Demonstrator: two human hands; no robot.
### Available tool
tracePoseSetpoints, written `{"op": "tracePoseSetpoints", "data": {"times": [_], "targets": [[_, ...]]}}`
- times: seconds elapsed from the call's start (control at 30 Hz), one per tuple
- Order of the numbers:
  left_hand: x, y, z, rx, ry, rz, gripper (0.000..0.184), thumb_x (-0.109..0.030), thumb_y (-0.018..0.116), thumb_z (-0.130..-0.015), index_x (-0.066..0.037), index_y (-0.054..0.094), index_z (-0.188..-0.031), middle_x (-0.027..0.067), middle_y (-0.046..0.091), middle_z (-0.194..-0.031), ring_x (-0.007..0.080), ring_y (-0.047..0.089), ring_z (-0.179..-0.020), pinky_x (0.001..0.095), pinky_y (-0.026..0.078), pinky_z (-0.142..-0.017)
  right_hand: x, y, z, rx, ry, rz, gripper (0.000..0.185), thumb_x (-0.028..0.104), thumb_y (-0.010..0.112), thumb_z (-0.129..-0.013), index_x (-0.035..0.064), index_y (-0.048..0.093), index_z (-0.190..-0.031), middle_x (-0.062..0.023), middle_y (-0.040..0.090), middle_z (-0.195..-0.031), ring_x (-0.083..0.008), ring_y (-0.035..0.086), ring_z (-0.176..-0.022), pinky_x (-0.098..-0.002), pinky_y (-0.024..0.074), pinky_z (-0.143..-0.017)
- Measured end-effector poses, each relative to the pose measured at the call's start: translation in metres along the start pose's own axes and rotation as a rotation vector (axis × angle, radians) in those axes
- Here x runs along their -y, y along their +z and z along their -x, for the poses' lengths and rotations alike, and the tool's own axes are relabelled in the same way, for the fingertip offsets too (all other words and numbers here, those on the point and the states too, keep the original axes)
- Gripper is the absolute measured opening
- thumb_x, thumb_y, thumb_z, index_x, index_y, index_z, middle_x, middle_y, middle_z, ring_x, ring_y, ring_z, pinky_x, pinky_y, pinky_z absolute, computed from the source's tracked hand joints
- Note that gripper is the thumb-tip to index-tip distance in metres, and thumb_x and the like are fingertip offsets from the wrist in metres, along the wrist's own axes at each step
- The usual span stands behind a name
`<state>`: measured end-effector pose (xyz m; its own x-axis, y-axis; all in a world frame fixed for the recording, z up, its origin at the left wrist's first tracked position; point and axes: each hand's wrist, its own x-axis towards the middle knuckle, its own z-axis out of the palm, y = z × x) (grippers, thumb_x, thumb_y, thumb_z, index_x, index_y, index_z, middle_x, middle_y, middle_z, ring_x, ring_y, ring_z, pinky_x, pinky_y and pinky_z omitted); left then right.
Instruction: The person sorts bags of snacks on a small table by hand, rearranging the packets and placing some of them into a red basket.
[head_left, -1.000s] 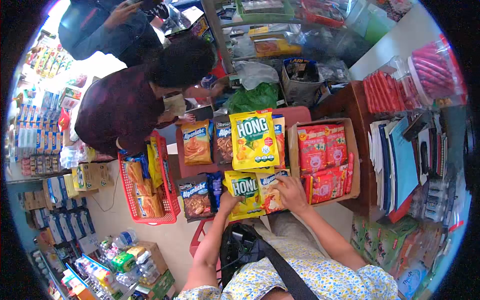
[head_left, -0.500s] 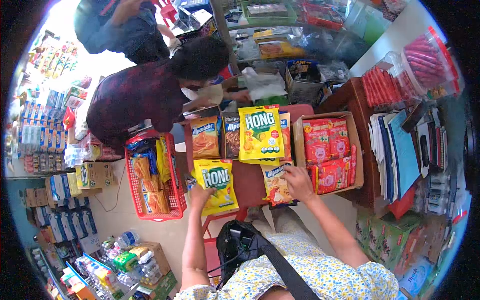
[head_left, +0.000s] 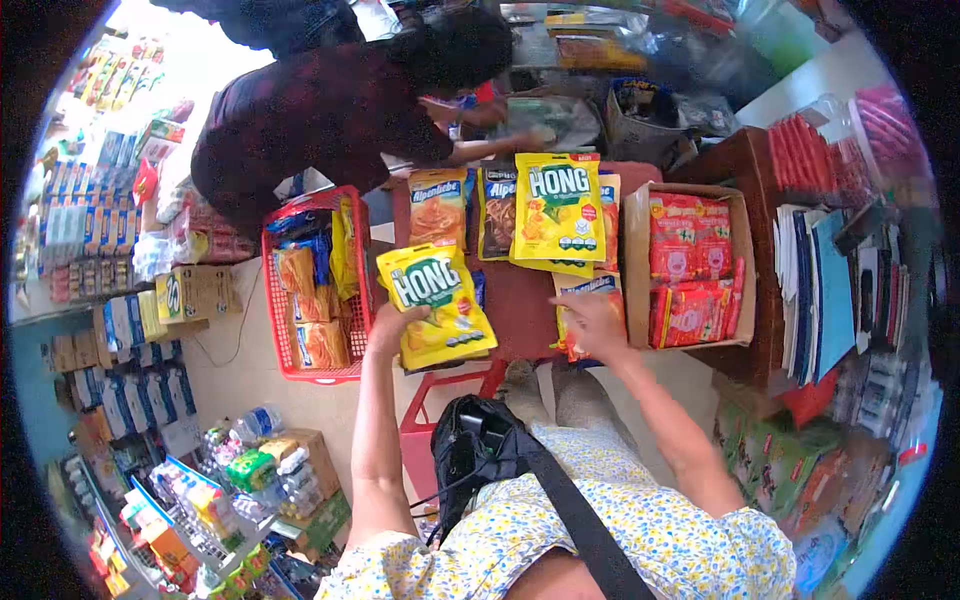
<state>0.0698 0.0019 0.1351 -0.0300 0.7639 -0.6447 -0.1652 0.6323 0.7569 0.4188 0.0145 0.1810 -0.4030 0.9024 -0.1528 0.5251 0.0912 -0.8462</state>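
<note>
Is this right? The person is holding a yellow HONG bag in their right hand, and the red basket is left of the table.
Not quite: the left hand holds the yellow HONG bag, as the head view shows. The red basket is left of the table.

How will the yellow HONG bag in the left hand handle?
The yellow HONG bag looks like a thin plastic pouch, so probably floppy. Its glossy face may slip in the left hand. Being flat, it seems unlikely to roll.
</note>
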Motion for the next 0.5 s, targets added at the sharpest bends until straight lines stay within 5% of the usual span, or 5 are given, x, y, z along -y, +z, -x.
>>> {"op": "tracePoseSetpoints", "data": {"times": [0.13, 0.2, 0.3, 0.37, 0.5], "targets": [[0.021, 0.037, 0.004, 0.128, -0.239, 0.185, 0.038, 0.003, 0.061, -0.070, -0.002, 0.052, -0.106, 0.0076, 0.059, -0.097, 0.0218, 0.059, -0.082, 0.0364, 0.051, -0.072, -0.021, 0.079, -0.022, 0.218, 0.392, -0.614, 0.073, 0.037, 0.054, -0.082, 0.0024, 0.017, -0.135, -0.0146, 0.029, -0.136, -0.0214, 0.030, -0.124, -0.0315, 0.0250, -0.101], [0.027, 0.048, 0.009, 0.166, -0.271, 0.059, 0.037, 0.001, 0.060, -0.072, 0.000, 0.052, -0.108, 0.0095, 0.060, -0.099, 0.0227, 0.060, -0.084, 0.0360, 0.050, -0.075, -0.026, 0.102, -0.024, 0.256, 0.457, -1.084, 0.070, 0.024, 0.063, -0.077, -0.0002, 0.026, -0.130, -0.0128, 0.041, -0.126, -0.0190, 0.041, -0.114, -0.0306, 0.0309, -0.097], [0.079, 0.041, -0.012, 0.243, -0.156, -0.060, 0.034, 0.000, 0.062, -0.070, 0.001, 0.054, -0.104, 0.0085, 0.061, -0.097, 0.0211, 0.060, -0.081, 0.0336, 0.050, -0.073, -0.043, 0.121, -0.013, 0.046, 0.580, -1.008, 0.062, 0.005, 0.067, -0.070, 0.0009, 0.035, -0.122, -0.0115, 0.053, -0.109, -0.0197, 0.055, -0.095, -0.0314, 0.0454, -0.081], [0.050, 0.067, 0.011, 0.173, -0.068, -0.393, 0.036, -0.012, 0.064, -0.071, 0.001, 0.055, -0.103, 0.0060, 0.061, -0.096, 0.0182, 0.058, -0.083, 0.0281, 0.046, -0.074, -0.054, 0.124, -0.005, -0.010, 0.661, -1.071, 0.058, 0.002, 0.064, -0.071, 0.0011, 0.035, -0.121, -0.0119, 0.053, -0.107, -0.0202, 0.055, -0.094, -0.0338, 0.0462, -0.080], [0.073, 0.087, 0.001, 0.194, -0.002, -0.328, 0.046, -0.005, 0.064, -0.069, 0.001, 0.047, -0.111, 0.0077, 0.058, -0.104, 0.0178, 0.055, -0.094, 0.0282, 0.043, -0.082, -0.081, 0.139, 0.005, -0.242, 0.759, -1.030, 0.051, -0.003, 0.061, -0.069, 0.0009, 0.041, -0.116, -0.0097, 0.058, -0.094, -0.0160, 0.059, -0.075, -0.0266, 0.0479, -0.064]]}}
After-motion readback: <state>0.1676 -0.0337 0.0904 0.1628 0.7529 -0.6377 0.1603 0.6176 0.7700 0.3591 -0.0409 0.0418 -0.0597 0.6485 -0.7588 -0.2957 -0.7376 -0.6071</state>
